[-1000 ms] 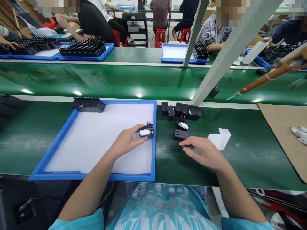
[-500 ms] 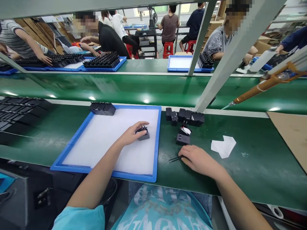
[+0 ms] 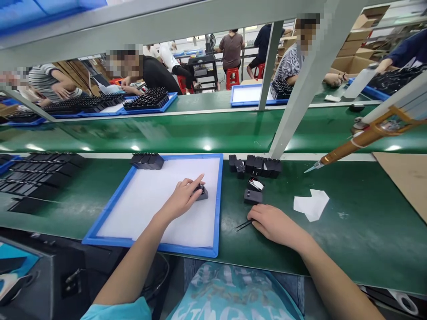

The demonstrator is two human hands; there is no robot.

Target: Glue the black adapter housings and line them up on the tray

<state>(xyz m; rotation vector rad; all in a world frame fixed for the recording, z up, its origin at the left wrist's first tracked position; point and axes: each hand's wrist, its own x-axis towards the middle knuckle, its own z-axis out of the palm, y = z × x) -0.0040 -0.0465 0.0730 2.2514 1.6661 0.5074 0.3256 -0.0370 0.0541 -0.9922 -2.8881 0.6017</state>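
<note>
My left hand (image 3: 182, 198) rests on the white pad of a blue-rimmed tray (image 3: 218, 204), its fingers closed round a small black part (image 3: 201, 193) with the index finger stretched forward. My right hand (image 3: 271, 223) lies on the green table, fingers curled over the end of thin black tweezers (image 3: 243, 225). Just beyond it sit a closed black box part (image 3: 252, 196) and an open one with white inside (image 3: 256, 184). A row of black parts (image 3: 256, 165) lines the table's far edge.
A small stack of black parts (image 3: 147, 160) stands at the tray's far left corner. White paper scraps (image 3: 311, 204) lie to the right, brown cardboard (image 3: 405, 178) beyond. An orange-handled tool (image 3: 353, 144) hangs above the table. Dark trays (image 3: 36, 173) sit left. People work across the conveyor.
My left hand has set the black part down on the tray pad and turned it over. My right hand stayed by the tweezers. The camera tilted upward.
</note>
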